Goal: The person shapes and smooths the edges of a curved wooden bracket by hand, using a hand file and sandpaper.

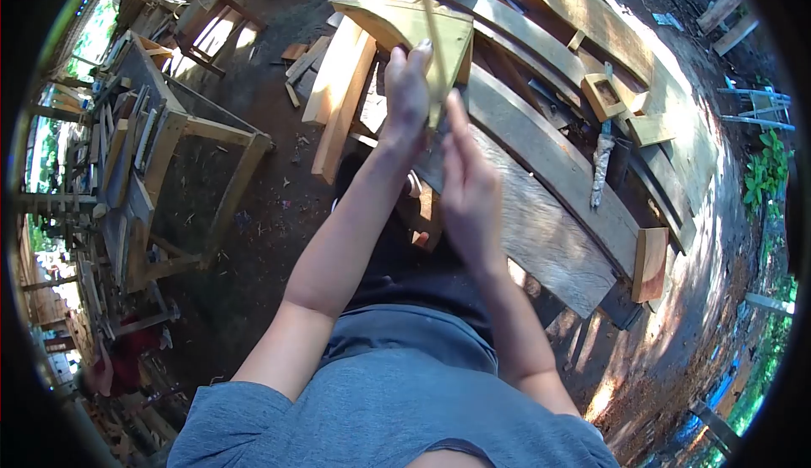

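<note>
A pale wooden piece with a broad flat face (452,37) and a pointed left end is at the top centre. My left hand (408,96) grips its lower edge, with the thumb and a finger showing against it. A thin, blurred strip (429,12) crosses in front of the piece, running down towards my right hand. My right hand (469,181) is below and right of the piece, one finger pointing up beside the strip's lower end. Motion blurs this hand, and whether it holds the strip is unclear.
Long boards (549,206) lie slanting on the right, with a hollow wooden block (602,96) and an upright block (650,263) on them. Light beams (345,88) lie left of my hands. A wooden frame table (165,151) stands at the left, near stacked wood. Scraps litter the ground.
</note>
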`<action>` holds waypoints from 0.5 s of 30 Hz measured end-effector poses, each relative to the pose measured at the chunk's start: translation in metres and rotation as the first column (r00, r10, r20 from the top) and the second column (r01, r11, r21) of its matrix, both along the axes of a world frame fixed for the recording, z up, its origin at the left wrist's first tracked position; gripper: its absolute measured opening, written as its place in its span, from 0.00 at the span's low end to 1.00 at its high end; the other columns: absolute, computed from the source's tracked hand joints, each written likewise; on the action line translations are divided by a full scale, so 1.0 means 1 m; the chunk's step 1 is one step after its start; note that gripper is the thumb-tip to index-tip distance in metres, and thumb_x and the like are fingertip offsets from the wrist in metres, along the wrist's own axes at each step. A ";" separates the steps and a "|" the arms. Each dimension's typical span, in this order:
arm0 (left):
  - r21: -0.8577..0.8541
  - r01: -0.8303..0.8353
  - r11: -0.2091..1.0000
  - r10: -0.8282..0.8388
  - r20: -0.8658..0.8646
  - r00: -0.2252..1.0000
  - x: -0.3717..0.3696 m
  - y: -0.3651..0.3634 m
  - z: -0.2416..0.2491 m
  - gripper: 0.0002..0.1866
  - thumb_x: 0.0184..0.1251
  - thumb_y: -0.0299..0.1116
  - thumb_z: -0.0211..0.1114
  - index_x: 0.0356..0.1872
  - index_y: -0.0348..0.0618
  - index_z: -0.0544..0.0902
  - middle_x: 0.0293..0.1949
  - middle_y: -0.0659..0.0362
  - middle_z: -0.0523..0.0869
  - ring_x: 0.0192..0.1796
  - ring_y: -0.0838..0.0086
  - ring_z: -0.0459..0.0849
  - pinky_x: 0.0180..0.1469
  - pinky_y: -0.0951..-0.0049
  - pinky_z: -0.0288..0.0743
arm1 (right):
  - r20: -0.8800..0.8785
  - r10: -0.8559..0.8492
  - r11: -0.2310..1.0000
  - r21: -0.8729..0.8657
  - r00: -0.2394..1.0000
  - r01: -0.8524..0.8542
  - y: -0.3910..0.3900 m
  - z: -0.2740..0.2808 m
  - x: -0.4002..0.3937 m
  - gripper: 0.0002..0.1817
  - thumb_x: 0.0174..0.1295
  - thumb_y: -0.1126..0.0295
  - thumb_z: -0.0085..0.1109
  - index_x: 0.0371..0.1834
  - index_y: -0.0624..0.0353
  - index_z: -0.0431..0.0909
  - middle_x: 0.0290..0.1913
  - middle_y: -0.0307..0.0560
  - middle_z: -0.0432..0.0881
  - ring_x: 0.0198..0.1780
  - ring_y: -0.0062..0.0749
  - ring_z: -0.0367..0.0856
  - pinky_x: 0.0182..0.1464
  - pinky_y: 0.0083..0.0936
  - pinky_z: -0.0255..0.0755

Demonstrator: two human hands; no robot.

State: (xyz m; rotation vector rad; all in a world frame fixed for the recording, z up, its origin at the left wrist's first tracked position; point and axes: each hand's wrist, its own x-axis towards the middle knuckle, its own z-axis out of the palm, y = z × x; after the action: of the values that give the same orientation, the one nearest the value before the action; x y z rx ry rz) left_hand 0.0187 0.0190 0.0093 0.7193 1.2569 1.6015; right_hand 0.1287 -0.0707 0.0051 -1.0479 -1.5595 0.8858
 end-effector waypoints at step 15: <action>-0.015 0.027 1.000 -0.027 0.001 1.000 -0.003 -0.003 -0.001 0.14 0.79 0.39 0.57 0.50 0.37 0.74 0.42 0.57 0.79 0.42 0.77 0.79 0.48 0.71 0.76 | 0.011 0.033 0.996 -0.078 0.999 -0.032 -0.006 0.004 0.009 0.28 0.76 0.75 0.49 0.80 0.51 0.67 0.31 0.65 0.82 0.28 0.42 0.84 0.35 0.37 0.75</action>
State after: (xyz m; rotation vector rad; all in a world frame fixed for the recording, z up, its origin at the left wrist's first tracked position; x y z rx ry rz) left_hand 0.0155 0.0160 0.0081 0.7234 1.2526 1.5692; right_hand 0.1372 -0.0769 0.0095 -1.0877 -1.5668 0.9711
